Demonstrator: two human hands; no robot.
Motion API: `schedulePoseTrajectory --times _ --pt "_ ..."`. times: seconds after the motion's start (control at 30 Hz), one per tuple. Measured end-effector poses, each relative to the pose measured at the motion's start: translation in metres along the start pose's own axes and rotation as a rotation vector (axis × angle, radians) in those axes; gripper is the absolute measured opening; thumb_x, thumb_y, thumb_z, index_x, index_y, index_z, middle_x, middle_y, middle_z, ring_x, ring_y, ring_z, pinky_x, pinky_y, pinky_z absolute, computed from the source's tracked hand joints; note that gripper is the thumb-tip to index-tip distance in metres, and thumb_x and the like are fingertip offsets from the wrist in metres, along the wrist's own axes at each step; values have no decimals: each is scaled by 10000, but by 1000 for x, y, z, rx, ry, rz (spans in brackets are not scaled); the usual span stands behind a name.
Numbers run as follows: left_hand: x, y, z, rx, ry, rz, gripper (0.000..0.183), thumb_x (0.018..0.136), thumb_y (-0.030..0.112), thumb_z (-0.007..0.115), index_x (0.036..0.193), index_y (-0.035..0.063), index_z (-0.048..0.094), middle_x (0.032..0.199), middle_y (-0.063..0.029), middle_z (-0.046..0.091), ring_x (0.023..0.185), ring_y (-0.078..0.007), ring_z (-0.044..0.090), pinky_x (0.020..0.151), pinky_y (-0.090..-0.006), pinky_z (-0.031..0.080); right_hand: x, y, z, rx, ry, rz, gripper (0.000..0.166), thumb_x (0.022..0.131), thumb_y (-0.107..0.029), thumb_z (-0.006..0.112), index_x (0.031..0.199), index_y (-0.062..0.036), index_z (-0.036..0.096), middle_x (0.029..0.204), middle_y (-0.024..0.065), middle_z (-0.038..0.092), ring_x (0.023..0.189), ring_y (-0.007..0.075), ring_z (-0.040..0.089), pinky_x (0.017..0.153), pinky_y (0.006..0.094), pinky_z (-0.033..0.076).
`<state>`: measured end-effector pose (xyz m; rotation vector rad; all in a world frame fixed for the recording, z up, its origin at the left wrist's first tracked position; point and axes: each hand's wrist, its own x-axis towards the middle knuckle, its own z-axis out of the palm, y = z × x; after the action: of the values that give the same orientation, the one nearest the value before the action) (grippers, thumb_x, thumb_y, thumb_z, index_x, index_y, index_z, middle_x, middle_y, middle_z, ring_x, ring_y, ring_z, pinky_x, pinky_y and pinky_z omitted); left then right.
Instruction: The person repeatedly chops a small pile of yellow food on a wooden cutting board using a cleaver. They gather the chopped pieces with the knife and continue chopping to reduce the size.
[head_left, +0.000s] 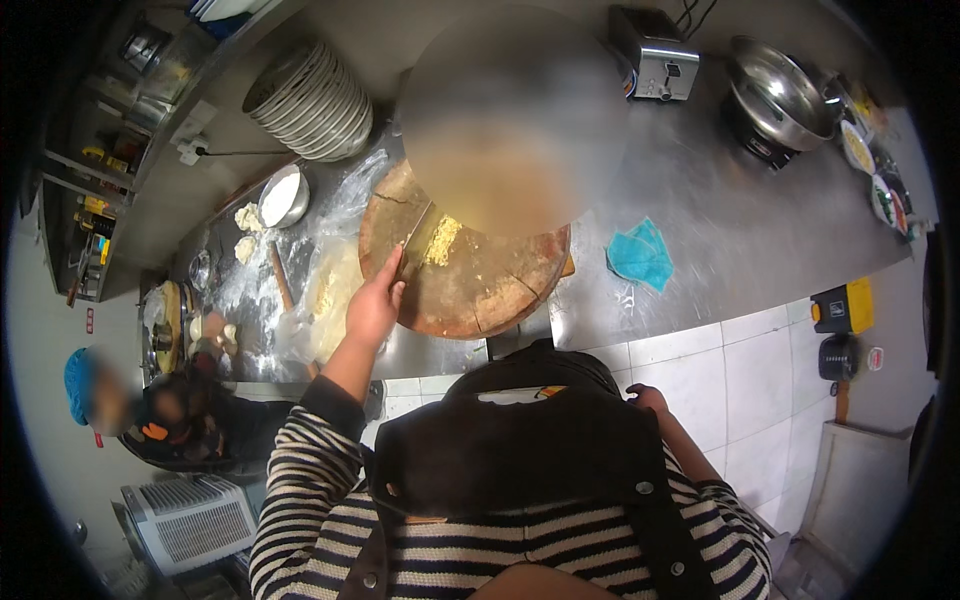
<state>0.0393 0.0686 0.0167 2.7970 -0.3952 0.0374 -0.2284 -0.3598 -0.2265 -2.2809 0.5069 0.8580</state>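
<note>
My left hand (375, 300) grips a knife (418, 231) at the left part of a round wooden chopping block (480, 307). The blade stands on edge, pointing away from me, just left of a small heap of chopped yellow food (442, 241). Cracks run through the block, and crumbs lie on its surface. A large blurred disc hides the far part of the block. Low beside the right edge of my dark apron is my right hand (649, 399), away from the counter; its fingers are partly curled and whether it holds anything is unclear.
Left of the block are plastic sheeting, a wooden rolling pin (280, 276), dough pieces (245, 249) and a metal bowl of white powder (283, 196). Stacked plates (319, 105) stand behind. A blue cloth (642, 255), toaster (664, 67) and steel pan (784, 97) are rightward. Another person (172, 420) is at left.
</note>
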Motion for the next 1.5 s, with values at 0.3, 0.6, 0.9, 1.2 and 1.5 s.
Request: schedulePoseTrajectory --times 0.3,0.6,0.9,1.2,1.5 --pt "31 -29 -11 159 -10 -180 602 872 134 529 1409 220 269 1058 -205 593 934 -377 578 772 -415 464 -8 -12 -17 -30 -6 67 332 737 -172 581 1056 -97 632 1009 167 645 955 324 604 878 373 469" --pt "-2 -29 -6 108 -110 -82 562 852 172 570 1366 247 355 1051 -150 608 899 -340 602 736 -405 491 -13 -33 -36 112 93 -74 287 761 -124 592 1044 -87 629 905 186 653 853 322 629 781 371 501" --pt "-28 22 8 -866 232 -262 491 930 128 486 1394 136 328 890 -40 610 619 -116 546 527 -252 451 -31 -254 -146 112 259 -779 345 832 -99 545 1175 -111 575 967 171 617 846 291 604 760 349 476" --pt "-84 92 -29 -1552 53 -754 448 971 188 394 1403 226 283 688 0 462 448 -103 424 396 -238 369 -3 -365 -120 -2 247 -1405 450 806 -318 596 1251 -281 545 1458 235 172 1335 411 202 1069 504 190" --pt "-128 55 -32 -1646 -51 -817 434 978 218 369 1404 220 287 725 -23 478 436 -109 403 387 -235 335 18 -402 -93 -245 268 -1279 406 842 -294 529 1247 -301 551 1482 236 115 1340 428 165 1075 477 179"
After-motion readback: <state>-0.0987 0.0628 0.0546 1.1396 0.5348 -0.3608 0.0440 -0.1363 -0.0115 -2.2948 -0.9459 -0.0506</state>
